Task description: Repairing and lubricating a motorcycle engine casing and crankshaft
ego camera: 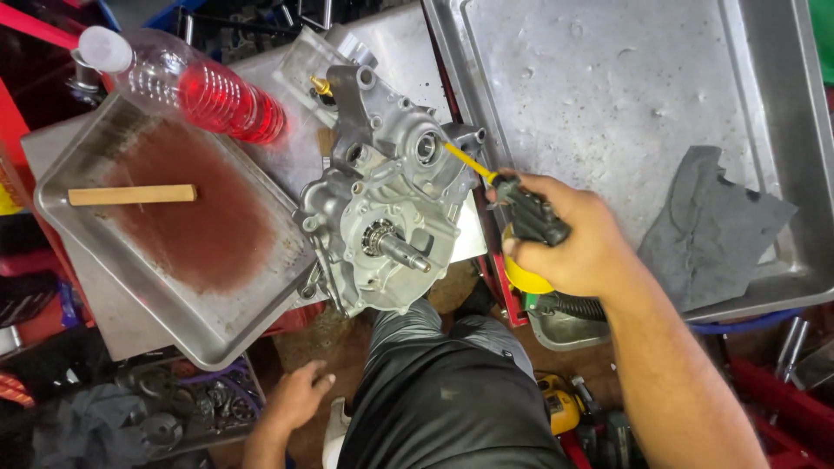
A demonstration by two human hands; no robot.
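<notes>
A grey metal engine case (382, 200) with a protruding shaft stands on the bench between two trays. My right hand (573, 243) is shut on a yellow spray bottle (526, 227) with a black trigger head. Its thin yellow nozzle tube (469, 162) points at the upper right of the case, near a bearing hole. My left hand (295, 398) hangs low beside my knee, fingers loosely apart, holding nothing, next to a bin of small parts.
A steel tray (78, 213) at left holds a red-brown stain and a wooden stick (132, 194). A plastic bottle of red liquid (191, 87) lies above it. A large steel tray (608, 95) at right holds a grey rag (708, 230). Tools clutter the floor below.
</notes>
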